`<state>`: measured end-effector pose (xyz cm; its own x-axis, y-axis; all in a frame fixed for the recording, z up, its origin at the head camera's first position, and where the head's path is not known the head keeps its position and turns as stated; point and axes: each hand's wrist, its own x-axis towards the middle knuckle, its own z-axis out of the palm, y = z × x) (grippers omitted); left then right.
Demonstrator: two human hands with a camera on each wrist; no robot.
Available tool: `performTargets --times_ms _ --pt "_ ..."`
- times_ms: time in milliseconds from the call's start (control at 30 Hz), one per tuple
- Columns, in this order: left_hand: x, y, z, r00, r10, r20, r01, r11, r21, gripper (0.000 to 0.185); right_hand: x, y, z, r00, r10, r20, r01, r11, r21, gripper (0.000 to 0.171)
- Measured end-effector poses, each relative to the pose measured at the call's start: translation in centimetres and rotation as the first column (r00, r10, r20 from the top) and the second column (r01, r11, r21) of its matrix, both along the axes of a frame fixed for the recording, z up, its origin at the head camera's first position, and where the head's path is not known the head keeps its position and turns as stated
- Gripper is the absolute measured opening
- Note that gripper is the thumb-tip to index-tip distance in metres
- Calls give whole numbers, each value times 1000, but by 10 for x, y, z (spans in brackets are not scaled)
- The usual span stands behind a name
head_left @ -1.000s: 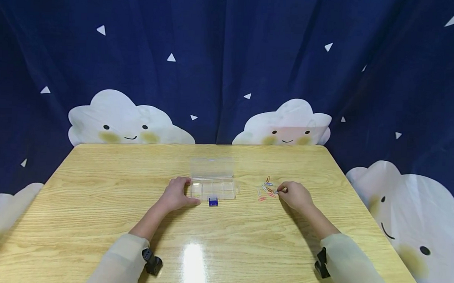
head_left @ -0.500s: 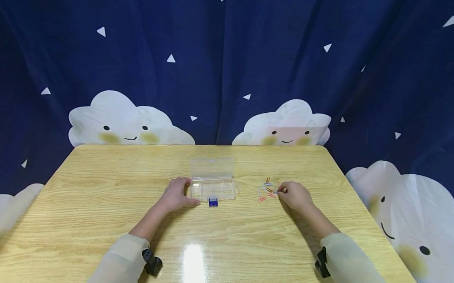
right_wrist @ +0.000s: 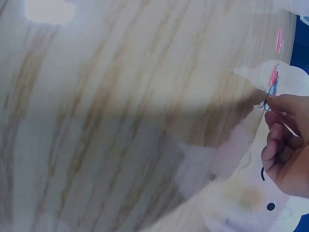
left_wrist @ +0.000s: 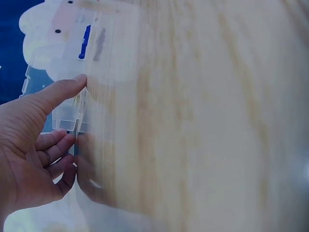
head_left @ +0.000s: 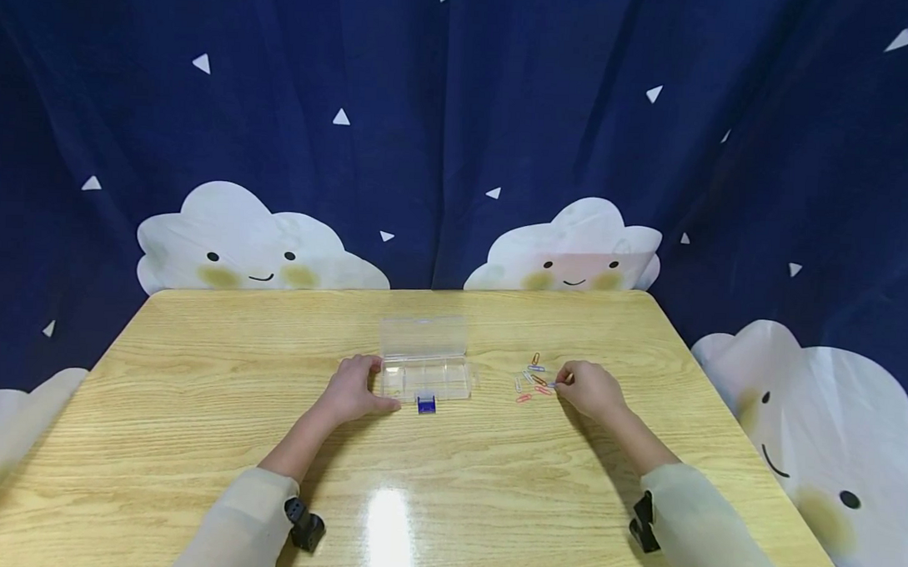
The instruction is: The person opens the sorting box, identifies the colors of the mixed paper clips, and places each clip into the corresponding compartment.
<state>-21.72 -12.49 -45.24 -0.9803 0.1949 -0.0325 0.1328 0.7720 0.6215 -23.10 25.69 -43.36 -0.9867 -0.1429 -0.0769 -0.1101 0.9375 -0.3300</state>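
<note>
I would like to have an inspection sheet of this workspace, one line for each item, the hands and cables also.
Surface: wood-grain table, bright reflection near the person.
Job's things: clear divided box, lid raised, blue latch in front; loose paper clips lie right of it.
Clutter: nothing seen.
Left hand: holds the box's left end.
Right hand: pinches one clip.
Cables: nothing seen.
Surroundings: dark blue curtain with white clouds.

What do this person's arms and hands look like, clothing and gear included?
The left hand and right hand are ungloved. Both sleeves are plain cream, ending short of the hands. A black, blocky wrist camera sits at each cuff; no cable shows.
</note>
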Motion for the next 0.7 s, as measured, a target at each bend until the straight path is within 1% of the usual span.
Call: performTargets --times_ms 267,433,533,700 --pt "1 -1 -1 1000 -5 -6 5 1000 3 79 -1 2 1 1000 15 14 -15 1000 -18 12" --pt "1 -1 -1 1000 -7 -1 7 1000 11 79 0 -1 4 1000 14 26 -13 998 -62 13" --pt "0 -1 -1 1000 -8 -2 8 1000 10 79 0 -5 8 1000 23 17 -22 996 -89 14" --pt "0 -1 -1 1000 -2 19 2 1000 15 80 1 -13 15 998 53 -21 -55 994 -94 12"
